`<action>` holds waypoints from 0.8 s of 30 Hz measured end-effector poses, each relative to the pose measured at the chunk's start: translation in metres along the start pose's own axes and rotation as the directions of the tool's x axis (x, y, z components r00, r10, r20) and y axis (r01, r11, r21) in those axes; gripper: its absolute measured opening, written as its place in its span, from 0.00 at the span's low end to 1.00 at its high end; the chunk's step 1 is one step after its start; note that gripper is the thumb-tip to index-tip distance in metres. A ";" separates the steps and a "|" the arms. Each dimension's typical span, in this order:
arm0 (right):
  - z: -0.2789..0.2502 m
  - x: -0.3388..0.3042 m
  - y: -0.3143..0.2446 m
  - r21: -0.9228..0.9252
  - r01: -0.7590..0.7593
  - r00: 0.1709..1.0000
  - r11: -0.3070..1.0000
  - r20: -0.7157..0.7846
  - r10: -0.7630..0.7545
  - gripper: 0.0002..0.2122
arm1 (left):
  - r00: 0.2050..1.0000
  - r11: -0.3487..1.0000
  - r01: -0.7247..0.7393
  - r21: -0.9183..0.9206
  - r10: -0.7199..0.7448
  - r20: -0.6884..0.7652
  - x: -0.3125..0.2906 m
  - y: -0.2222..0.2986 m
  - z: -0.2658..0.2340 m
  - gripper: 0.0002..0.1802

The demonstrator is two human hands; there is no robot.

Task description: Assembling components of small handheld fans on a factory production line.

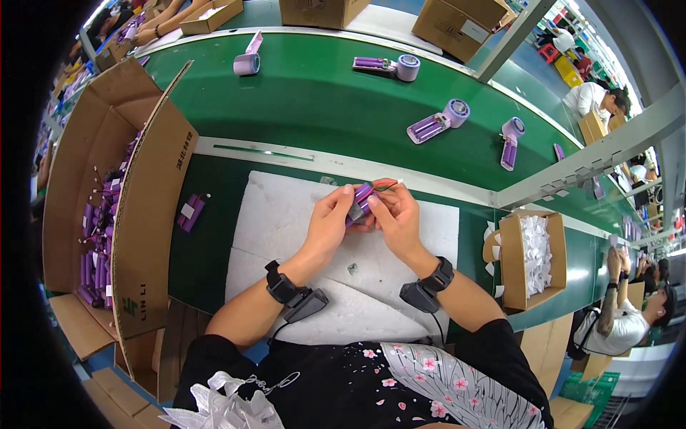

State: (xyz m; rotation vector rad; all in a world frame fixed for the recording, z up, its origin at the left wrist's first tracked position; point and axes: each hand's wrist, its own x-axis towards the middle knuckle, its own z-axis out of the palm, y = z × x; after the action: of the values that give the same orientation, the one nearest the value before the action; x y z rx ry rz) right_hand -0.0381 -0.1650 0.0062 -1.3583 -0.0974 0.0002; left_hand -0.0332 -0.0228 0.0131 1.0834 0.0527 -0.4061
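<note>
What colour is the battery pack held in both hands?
The battery pack is mostly purple; it shows best in the head view.

Clock centred on the held battery pack (359,205). Left hand (330,218) and right hand (397,220) had bare foam sheet (275,214) at 9 and 3. Further out at 9: loose pack (191,212), then big carton (153,222) as a tall wall. Pack's wires (386,187) stuck out at 1. Rail (357,168) crossed 12, height unclear. Far worktop (300,100): lilac units (456,113) at 11, 12:30, 1:30 and 2; wide lane between first two. Metal post (593,154) blocked 2–3. Paper-filled carton (511,261) stood at 3–4, narrow strip before it. Wrist modules (306,306) pinched 6.
</note>
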 end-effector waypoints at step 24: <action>-0.002 0.001 0.009 -0.024 0.022 0.999 0.999 -0.047 -0.023 0.07 | 1.000 0.997 0.000 0.084 0.001 -0.003 -0.001 -0.003 -0.002 0.19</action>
State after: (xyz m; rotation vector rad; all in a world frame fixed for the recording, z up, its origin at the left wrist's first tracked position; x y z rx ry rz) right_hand -0.0369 -0.1646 -0.0025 -1.3802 -0.0731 -0.0525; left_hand -0.0345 -0.0218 0.0100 1.1666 0.0388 -0.4089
